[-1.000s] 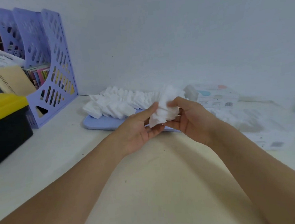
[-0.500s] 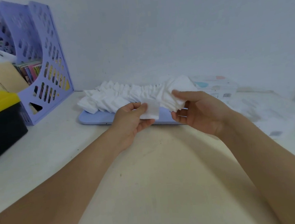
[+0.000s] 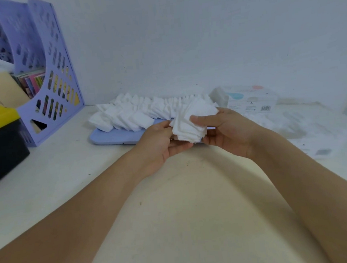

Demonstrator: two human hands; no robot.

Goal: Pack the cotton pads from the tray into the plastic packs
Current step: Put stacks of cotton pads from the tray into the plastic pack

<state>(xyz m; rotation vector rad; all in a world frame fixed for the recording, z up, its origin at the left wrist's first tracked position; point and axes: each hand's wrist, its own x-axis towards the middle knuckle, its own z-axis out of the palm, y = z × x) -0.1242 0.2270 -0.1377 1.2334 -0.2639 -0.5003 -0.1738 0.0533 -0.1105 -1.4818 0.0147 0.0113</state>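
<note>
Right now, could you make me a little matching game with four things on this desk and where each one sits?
Things:
1. fanned stack of white cotton pads
2. flat lilac plastic tray
3. lilac perforated file holder
4. yellow-lidded black box

Places:
A. far left edge
B. held in both hands
C. against the wall, left
D. under the row of loose pads

Pairs: 1-B, 2-D, 3-C, 4-A

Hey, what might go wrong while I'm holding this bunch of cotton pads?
The stack of pads is fanned and uneven between the left hand and right hand, so loose pads could slip onto the table. The row on the tray overhangs its left edge and may tumble if nudged.
</note>
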